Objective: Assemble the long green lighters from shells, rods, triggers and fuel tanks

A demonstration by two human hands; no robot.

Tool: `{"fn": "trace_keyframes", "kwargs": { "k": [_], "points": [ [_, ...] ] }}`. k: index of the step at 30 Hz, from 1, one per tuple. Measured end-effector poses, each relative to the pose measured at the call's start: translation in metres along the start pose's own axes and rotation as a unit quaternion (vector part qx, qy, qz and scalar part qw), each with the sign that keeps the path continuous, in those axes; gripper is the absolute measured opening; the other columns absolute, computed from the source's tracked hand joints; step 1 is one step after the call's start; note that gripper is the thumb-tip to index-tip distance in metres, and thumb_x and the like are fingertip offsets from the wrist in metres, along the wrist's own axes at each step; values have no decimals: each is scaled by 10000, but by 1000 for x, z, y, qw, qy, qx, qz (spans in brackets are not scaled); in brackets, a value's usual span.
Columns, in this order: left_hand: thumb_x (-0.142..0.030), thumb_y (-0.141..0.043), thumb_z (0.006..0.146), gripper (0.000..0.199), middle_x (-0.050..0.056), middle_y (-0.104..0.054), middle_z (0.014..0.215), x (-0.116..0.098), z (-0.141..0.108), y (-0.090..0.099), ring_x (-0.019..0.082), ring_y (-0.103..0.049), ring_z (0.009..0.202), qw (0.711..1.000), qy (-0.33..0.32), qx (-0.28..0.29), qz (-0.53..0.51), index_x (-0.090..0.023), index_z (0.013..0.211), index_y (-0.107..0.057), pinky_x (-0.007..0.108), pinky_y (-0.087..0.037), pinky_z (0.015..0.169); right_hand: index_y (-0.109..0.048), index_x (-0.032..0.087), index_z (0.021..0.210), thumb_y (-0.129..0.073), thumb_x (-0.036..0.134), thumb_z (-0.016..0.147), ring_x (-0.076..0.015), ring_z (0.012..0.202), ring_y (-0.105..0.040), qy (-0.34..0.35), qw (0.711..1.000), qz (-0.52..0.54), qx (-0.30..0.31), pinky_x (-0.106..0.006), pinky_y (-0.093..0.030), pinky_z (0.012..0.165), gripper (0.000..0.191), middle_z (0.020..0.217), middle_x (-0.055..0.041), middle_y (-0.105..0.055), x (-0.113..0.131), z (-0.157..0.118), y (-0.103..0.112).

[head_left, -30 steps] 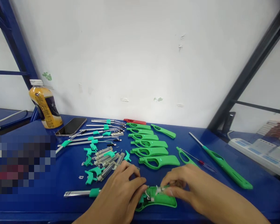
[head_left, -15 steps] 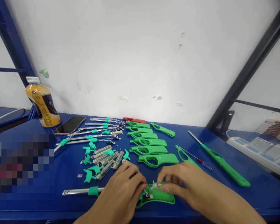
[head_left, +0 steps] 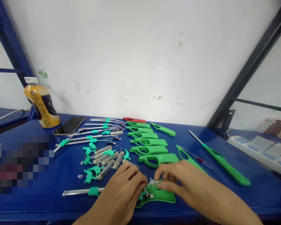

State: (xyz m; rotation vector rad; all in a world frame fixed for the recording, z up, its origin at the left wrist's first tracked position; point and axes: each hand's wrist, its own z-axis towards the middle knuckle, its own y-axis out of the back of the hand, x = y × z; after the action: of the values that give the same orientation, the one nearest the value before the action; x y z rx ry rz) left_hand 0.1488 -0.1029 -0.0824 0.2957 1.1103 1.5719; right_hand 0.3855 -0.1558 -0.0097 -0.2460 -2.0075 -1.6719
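Note:
At the table's front edge lies an open green lighter shell (head_left: 165,197) with thin white wires and a small black part inside. My left hand (head_left: 123,189) is closed on the shell's left end, its fingertips hiding part of it. A metal lighter tube (head_left: 78,192) with a teal collar (head_left: 93,191) extends left from under that hand. My right hand (head_left: 178,178) pinches a clear fuel tank (head_left: 157,181) between thumb and fingers, just over the shell. The tank's white valve end points left, near my left fingertips; whether it touches the shell, I cannot tell.
Several clear tanks (head_left: 105,159) and teal triggers (head_left: 89,177) lie left of centre. Behind are wired metal tubes (head_left: 84,140), a phone (head_left: 70,125) and a bottle (head_left: 43,104). Several green shells (head_left: 152,142) form a column; an assembled lighter (head_left: 227,165) lies right.
My right hand has moved slightly left with the clear fuel tank, bringing its valve end nearer my left fingertips. My left hand stays on the shell.

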Motion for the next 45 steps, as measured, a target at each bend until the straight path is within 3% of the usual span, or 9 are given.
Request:
{"fn": "trace_keyframes", "kwargs": {
  "k": [14,23,32,39,45],
  "points": [
    [-59,-468,1090,217,29,-664,945,-3,0,2,223,-552,876,997,-50,-29,46,-189,1022,-628,337,-517,773,-779,361,1069,-698,348,1044,-191,946,-681,0,1000,-12,-18,-297,-410,776,86,990,68,-786,4,0,-4],
    [-67,-441,1097,242,41,-663,932,-3,2,1,227,-572,855,997,-50,-25,61,-190,1022,-634,342,-522,762,-775,325,1074,-697,285,1027,-207,977,-698,12,1000,-17,-14,-299,-428,803,100,1010,45,-796,5,-1,-5],
    [-74,-507,1091,186,17,-705,953,-3,3,0,214,-603,880,998,-36,-34,41,-199,1033,-632,333,-516,785,-775,300,1015,-739,241,991,-156,790,-684,-26,1000,14,-4,-271,-415,683,74,889,61,-788,10,1,5],
    [-96,-465,1111,201,11,-696,944,-4,1,0,209,-601,849,997,-42,-34,46,-204,1020,-607,329,-520,775,-828,346,1087,-729,358,1026,-212,1029,-720,-9,1000,-14,-13,-291,-464,833,117,1061,33,-810,-1,-2,-1],
    [-107,-444,1117,220,18,-677,932,-4,0,-1,217,-599,861,998,-30,-28,46,-208,1001,-602,334,-521,782,-838,325,1033,-754,296,1002,-211,960,-730,5,1000,-19,-18,-293,-461,799,94,1004,36,-821,3,0,-2]
  ]
}}
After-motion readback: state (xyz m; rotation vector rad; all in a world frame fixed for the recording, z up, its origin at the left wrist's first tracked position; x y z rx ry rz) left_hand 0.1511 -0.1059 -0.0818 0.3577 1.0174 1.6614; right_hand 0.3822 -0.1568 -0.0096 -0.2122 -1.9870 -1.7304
